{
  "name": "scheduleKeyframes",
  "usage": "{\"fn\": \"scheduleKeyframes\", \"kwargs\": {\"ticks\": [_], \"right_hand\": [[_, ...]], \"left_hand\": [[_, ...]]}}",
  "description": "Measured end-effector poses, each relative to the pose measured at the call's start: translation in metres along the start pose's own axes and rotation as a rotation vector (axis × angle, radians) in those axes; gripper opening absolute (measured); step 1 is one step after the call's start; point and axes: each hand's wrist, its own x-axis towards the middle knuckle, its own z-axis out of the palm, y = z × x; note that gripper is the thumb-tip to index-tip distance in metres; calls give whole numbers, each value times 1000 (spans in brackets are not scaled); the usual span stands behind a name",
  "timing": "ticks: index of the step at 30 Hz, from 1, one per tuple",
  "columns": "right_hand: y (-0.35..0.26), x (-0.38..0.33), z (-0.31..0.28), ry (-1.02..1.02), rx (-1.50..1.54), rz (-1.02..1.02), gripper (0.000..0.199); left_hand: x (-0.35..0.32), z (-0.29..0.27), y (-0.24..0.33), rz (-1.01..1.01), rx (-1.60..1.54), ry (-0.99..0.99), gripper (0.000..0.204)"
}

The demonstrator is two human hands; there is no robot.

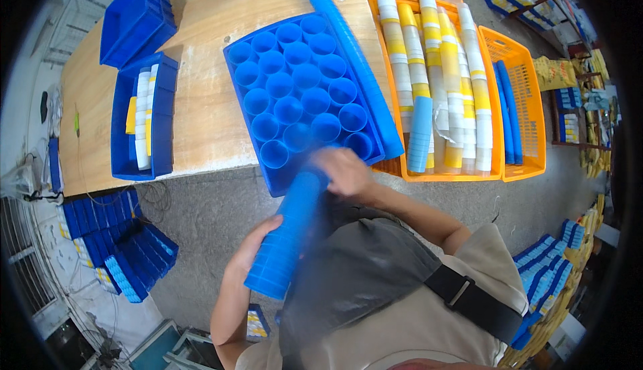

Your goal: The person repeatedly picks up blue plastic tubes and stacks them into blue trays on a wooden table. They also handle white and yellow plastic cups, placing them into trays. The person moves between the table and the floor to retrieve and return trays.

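A long stack of nested blue plastic cups (280, 246) slants up in front of my body, its far end close to the tray. My left hand (258, 239) is wrapped round the stack's lower half from the left side. At the far end, my right hand (345, 172) has its fingers curled on the topmost cup; motion blurs the fingertips and that end. Just beyond lies a blue tray (236, 79) filled with rows of blue cups (288, 110), their round mouths facing up. Its nearest corner juts past the table edge, partly behind the hands.
Along the tray's right side lies a long blue cup stack (355, 62). An orange crate (462, 176) of white, yellow and blue cup stacks stands right, with another orange crate (536, 115) beyond. Blue bins (171, 102) sit left on the wooden table (201, 102); blue trays (120, 236) are piled below.
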Motion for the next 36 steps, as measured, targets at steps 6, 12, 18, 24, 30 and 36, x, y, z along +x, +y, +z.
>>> {"fn": "scheduleKeyframes", "kwargs": {"ticks": [6, 12, 18, 24, 30, 36], "right_hand": [[-33, 14, -22, 93, -141, -709, 42], [-11, 35, -8, 310, 590, 275, 74], [-31, 27, 19, 86, -42, -133, 69], [-62, 51, 14, 75, -156, -602, 35], [-27, 66, 24, 101, 235, -68, 72], [-58, 32, 1, -171, 473, -37, 70]], "left_hand": [[-15, -2, -13, 135, 115, 10, 75], [-48, -24, -13, 176, -30, 114, 79], [-30, -26, -16, 262, 137, 227, 74], [-56, -36, -22, 332, 131, 171, 88], [-77, -60, -34, 510, -93, 232, 85], [-19, -30, -44, 690, -222, 307, 82]]}}
